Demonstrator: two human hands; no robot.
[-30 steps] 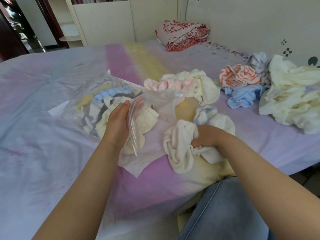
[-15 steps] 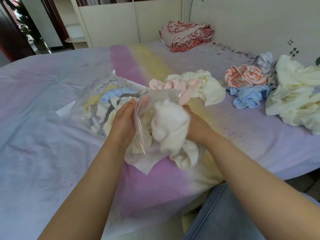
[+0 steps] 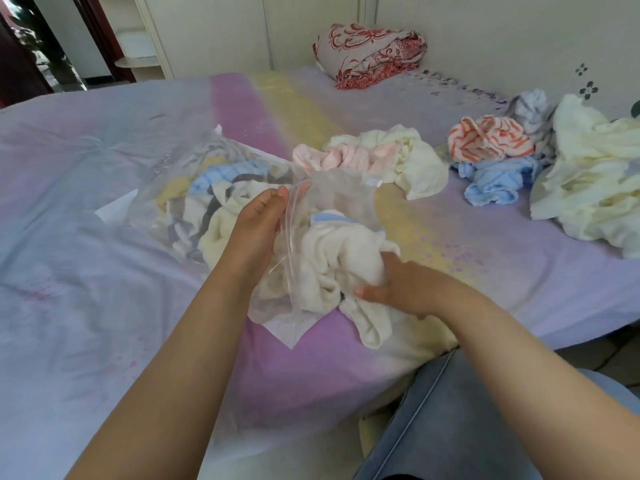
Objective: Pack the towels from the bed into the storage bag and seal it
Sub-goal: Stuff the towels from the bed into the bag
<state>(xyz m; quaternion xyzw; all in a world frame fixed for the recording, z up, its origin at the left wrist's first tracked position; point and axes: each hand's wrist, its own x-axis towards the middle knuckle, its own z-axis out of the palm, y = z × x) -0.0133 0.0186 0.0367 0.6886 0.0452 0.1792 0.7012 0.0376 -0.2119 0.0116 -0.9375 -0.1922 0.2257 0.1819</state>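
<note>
Within the last second the right hand, fingers curled round a cream towel, had carried it from the bed into the mouth of the clear storage bag near the bed's front edge, which the left hand pinched open, so several towels remained unpacked.

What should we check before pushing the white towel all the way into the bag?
1. Left hand holds the storage bag mouth open: ok.
2. Right hand grips the white towel: ok.
3. Towel fully inside: not ok, one end hangs out onto the bed.
4. Room left in the bag: cannot tell.
5. All towels packed: not ok, pink towel and blue towel wait.
</note>
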